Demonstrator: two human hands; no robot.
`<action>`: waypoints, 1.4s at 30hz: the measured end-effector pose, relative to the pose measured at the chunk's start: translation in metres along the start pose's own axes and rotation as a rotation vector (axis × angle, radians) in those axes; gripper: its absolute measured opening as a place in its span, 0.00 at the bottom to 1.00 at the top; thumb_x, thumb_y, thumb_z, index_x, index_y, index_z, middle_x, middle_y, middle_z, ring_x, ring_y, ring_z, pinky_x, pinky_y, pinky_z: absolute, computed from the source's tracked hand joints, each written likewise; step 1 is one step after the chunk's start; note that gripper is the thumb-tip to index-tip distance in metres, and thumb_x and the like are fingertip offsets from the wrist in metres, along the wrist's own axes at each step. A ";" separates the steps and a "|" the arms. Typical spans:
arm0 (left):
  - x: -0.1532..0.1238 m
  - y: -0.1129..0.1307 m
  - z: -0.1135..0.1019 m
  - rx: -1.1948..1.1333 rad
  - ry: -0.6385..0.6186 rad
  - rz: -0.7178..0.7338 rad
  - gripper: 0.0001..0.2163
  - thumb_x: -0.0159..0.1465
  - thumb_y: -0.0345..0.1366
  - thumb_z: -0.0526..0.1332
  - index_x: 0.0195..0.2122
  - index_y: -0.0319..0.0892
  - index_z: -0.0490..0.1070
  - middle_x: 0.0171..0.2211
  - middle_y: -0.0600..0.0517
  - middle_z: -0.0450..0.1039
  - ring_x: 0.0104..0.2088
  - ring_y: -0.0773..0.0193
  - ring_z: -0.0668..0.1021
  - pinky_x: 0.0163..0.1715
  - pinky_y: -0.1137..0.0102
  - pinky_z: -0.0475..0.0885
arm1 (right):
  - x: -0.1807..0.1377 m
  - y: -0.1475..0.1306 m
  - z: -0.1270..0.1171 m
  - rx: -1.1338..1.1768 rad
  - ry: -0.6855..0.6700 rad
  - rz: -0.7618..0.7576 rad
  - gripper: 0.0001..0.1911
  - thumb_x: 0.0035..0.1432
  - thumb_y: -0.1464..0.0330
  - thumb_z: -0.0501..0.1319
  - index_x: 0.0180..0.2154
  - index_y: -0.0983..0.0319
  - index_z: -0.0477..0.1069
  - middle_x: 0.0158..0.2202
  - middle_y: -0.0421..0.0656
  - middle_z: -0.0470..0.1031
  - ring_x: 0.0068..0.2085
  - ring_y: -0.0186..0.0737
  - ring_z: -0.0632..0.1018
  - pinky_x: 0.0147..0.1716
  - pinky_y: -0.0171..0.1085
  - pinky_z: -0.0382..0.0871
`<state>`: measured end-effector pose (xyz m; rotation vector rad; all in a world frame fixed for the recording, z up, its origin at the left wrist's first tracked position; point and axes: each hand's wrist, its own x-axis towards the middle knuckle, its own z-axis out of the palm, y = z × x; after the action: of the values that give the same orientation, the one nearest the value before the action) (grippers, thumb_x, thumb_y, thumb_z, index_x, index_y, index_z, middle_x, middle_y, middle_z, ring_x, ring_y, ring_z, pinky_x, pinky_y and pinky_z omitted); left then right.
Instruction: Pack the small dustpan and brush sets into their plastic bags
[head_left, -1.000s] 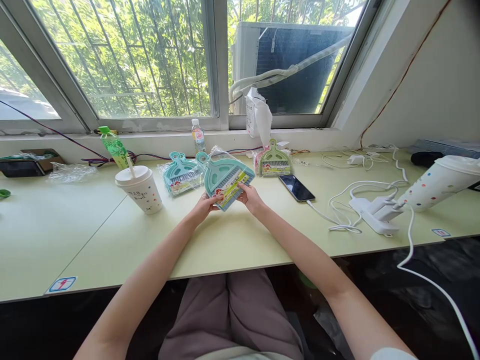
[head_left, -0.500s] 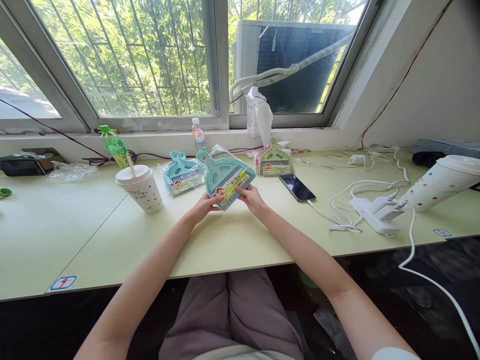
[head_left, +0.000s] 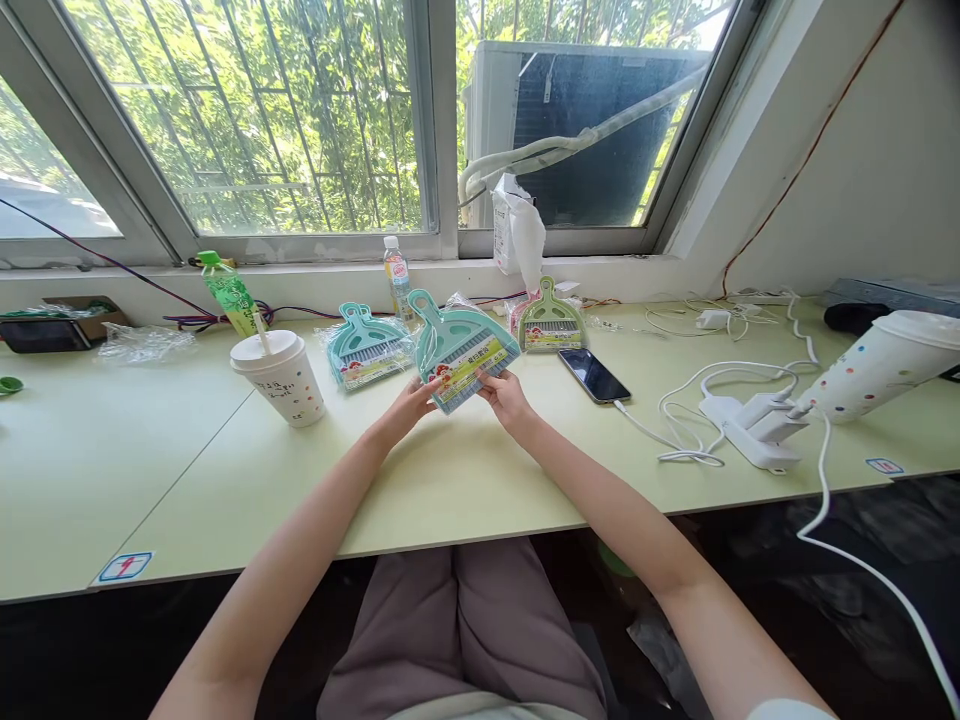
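Note:
Between my hands is a teal mini dustpan and brush set with a yellow label, tilted and raised a little over the table. My left hand grips its lower left edge, while my right hand is closed on the lower right corner. Behind it to the left lies a second teal dustpan set in clear wrap. An olive-green dustpan set rests at the back right, with a hint of pink beside it.
A white cup with a straw stands left, before a green bottle. A phone is cabled to a white power strip on the right. A spotted cup leans there. The pale table ends at my lap.
The held dustpan set has turned slightly more upright and shifted a little to the right. Both hands keep their hold on it.

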<state>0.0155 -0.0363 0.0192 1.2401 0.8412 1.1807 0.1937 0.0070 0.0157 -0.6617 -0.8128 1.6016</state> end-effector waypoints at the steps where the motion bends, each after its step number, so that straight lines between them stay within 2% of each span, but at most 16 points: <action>1: -0.001 0.001 0.001 0.001 0.013 -0.019 0.26 0.61 0.44 0.64 0.59 0.46 0.63 0.61 0.43 0.64 0.60 0.50 0.69 0.53 0.59 0.70 | 0.000 0.001 -0.001 -0.007 -0.003 -0.002 0.07 0.49 0.77 0.65 0.32 0.63 0.72 0.35 0.44 0.81 0.42 0.44 0.81 0.47 0.45 0.77; 5: -0.006 -0.001 0.005 -0.011 -0.108 -0.156 0.27 0.61 0.43 0.64 0.61 0.46 0.60 0.60 0.41 0.65 0.53 0.50 0.76 0.49 0.59 0.73 | 0.002 0.004 -0.004 -0.036 -0.007 -0.017 0.08 0.49 0.77 0.66 0.32 0.62 0.72 0.35 0.44 0.81 0.42 0.43 0.81 0.47 0.45 0.77; 7: -0.006 -0.003 0.005 -0.020 -0.139 -0.151 0.26 0.62 0.43 0.62 0.61 0.46 0.60 0.60 0.41 0.65 0.50 0.52 0.77 0.48 0.61 0.73 | 0.002 0.004 -0.004 -0.035 -0.007 -0.019 0.07 0.49 0.77 0.65 0.33 0.63 0.72 0.35 0.43 0.81 0.41 0.43 0.81 0.47 0.45 0.77; 11: -0.001 -0.007 0.003 -0.006 -0.053 -0.094 0.23 0.62 0.41 0.62 0.58 0.42 0.62 0.56 0.40 0.70 0.47 0.53 0.79 0.44 0.62 0.75 | 0.005 0.002 -0.004 -0.028 -0.016 0.004 0.06 0.51 0.77 0.64 0.32 0.64 0.72 0.33 0.43 0.81 0.38 0.41 0.81 0.46 0.44 0.77; 15: 0.002 -0.008 0.002 0.002 0.006 -0.109 0.21 0.61 0.39 0.62 0.54 0.40 0.65 0.50 0.41 0.75 0.43 0.52 0.81 0.40 0.64 0.76 | 0.009 0.000 -0.005 -0.074 -0.047 0.065 0.05 0.52 0.77 0.63 0.33 0.64 0.72 0.31 0.43 0.80 0.36 0.41 0.81 0.46 0.43 0.77; 20: 0.000 -0.006 0.003 -0.004 0.010 -0.127 0.22 0.59 0.39 0.63 0.54 0.40 0.63 0.51 0.40 0.74 0.43 0.51 0.81 0.37 0.64 0.77 | 0.013 -0.001 -0.008 -0.103 -0.059 0.088 0.06 0.53 0.78 0.62 0.34 0.64 0.72 0.31 0.44 0.81 0.36 0.41 0.81 0.46 0.44 0.77; 31: -0.001 -0.003 0.005 -0.011 0.031 -0.134 0.26 0.59 0.39 0.64 0.57 0.44 0.58 0.55 0.40 0.70 0.42 0.52 0.81 0.38 0.64 0.78 | 0.016 -0.010 -0.010 -0.151 -0.129 0.105 0.06 0.53 0.78 0.62 0.35 0.65 0.73 0.33 0.45 0.81 0.36 0.41 0.81 0.46 0.43 0.76; 42: -0.001 -0.004 0.006 0.006 0.031 -0.121 0.27 0.59 0.39 0.65 0.58 0.44 0.58 0.53 0.41 0.72 0.41 0.52 0.82 0.36 0.65 0.78 | 0.018 -0.008 -0.011 -0.154 -0.124 0.099 0.06 0.54 0.78 0.62 0.35 0.65 0.72 0.34 0.44 0.81 0.33 0.37 0.81 0.42 0.39 0.78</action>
<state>0.0214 -0.0383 0.0162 1.1616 0.9304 1.1026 0.2043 0.0273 0.0160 -0.7268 -1.0153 1.6941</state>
